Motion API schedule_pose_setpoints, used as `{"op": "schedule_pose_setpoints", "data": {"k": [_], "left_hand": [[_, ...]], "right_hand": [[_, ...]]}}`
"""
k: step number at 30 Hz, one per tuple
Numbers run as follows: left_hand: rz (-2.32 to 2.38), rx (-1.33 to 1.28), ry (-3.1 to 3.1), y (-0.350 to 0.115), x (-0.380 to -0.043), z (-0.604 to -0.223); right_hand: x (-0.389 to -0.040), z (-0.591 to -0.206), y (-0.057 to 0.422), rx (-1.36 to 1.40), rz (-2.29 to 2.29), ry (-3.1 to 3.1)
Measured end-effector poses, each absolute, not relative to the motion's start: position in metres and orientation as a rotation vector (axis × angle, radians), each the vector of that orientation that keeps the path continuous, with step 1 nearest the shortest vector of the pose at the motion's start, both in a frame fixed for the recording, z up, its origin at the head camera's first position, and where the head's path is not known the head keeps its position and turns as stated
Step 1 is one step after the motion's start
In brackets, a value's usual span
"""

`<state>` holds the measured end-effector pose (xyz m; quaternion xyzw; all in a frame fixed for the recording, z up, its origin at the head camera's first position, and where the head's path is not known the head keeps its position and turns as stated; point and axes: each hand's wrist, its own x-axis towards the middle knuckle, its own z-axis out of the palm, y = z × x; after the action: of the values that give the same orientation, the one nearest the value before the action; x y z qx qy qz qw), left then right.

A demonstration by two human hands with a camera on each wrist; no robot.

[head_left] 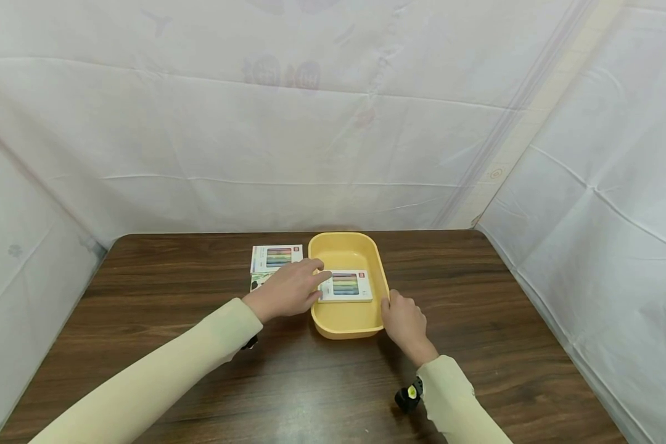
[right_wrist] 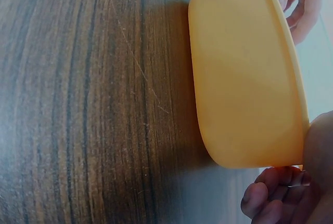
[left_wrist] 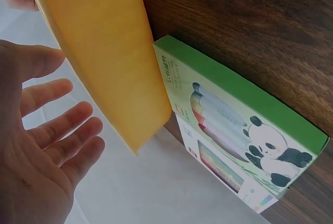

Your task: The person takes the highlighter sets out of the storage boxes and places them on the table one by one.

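1. One box (head_left: 345,287) lies in the tray (head_left: 346,319), centre frame.
2. Left hand (head_left: 288,288): fingers spread, released, by the box.
3. Right hand (head_left: 405,320): fingers grasp the tray's right rim.
4. Best brace the tray while squaring the box.

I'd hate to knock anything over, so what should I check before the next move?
1. Yellow tray upright: ok.
2. Right hand gripping the tray's rim: ok.
3. White box inside the tray: ok.
4. Left hand empty: ok, fingers apart.
5. Left fingertips off the box in the tray: cannot tell.
6. Space left of the tray clear: not ok, the panda box and another white box lie there.
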<state>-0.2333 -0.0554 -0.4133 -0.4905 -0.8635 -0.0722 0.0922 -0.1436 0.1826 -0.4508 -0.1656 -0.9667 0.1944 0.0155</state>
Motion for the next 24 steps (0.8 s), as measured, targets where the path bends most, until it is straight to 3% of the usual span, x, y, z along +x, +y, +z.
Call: {"op": "schedule_pose_setpoints", "data": {"k": [24], "left_hand": [[-0.233, -1.479, -2.609, -0.042, -0.235, -0.419]], "right_hand": [[-0.145, -0.453, 0.183, -0.535, 0.599, -3.015]]}}
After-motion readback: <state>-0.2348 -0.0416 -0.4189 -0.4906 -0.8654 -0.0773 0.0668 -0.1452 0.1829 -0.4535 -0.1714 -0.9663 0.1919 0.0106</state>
